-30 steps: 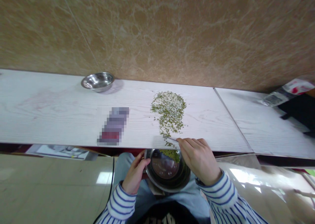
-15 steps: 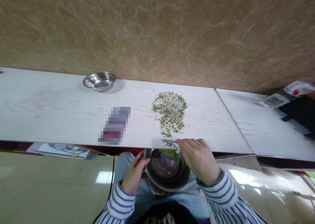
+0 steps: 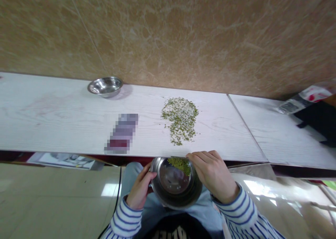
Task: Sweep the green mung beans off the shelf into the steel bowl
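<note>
My left hand (image 3: 142,185) is closed on the left rim of a deep steel bowl (image 3: 176,202), held under the table's front edge and tipped slightly. Green mung beans (image 3: 181,164) lie inside along its far side. My right hand (image 3: 212,172) grips a thin, flat, straight-edged piece (image 3: 179,157), seen almost edge-on at the table edge above the bowl; its exact kind is unclear. Beyond it, a loose patch of green beans mixed with small white grains (image 3: 181,117) spreads over the white tabletop.
A small steel bowl (image 3: 105,87) stands at the back left by the wall (image 3: 168,36). A pixelated flat item (image 3: 122,134) lies left of the beans. At far right are a clear plastic package (image 3: 301,100) and a black bag-like thing (image 3: 320,121). The table (image 3: 52,120) has a seam on the right.
My right hand has drawn the thin flat piece toward me to the table edge. The small line of beans there has left the tabletop. The deep bowl has shifted slightly left.
</note>
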Demonstrator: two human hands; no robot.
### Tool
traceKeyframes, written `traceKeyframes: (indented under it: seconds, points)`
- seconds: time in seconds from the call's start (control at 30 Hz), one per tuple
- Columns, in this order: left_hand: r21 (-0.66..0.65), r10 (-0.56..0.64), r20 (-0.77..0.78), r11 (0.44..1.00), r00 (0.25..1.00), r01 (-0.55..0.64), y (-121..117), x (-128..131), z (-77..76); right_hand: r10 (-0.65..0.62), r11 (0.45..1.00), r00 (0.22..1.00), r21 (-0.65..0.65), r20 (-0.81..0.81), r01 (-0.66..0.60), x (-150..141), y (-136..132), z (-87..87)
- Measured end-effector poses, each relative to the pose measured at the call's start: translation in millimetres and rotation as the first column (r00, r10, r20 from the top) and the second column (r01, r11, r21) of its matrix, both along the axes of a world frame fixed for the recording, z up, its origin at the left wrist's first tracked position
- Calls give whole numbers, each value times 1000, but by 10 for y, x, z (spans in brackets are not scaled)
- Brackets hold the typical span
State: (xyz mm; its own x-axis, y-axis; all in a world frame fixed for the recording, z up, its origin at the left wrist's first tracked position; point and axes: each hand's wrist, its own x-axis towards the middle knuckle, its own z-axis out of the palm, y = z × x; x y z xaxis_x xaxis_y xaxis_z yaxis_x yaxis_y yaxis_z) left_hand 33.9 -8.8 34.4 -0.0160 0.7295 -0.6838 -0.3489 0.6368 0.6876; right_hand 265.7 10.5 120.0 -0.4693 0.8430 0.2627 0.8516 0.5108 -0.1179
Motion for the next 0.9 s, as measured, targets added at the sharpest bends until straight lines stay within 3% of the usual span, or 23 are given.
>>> traceKeyframes:
  seconds: [0.23,0.63,0.9]
  points:
    - [27,-20,-18,999,1000,21,-24,-19,23,-1,1000,1000,15,-20,1,6,-93,-10]
    - [-20,28,-87,999,996,-30,-151,67,-102,-67,996,997,57,-49,70,118,-138,-32]
    - [-8,10,-123,1000,992,-11,-126,39,-57,-129,985,990,110,-49,134,228,-129,-34]
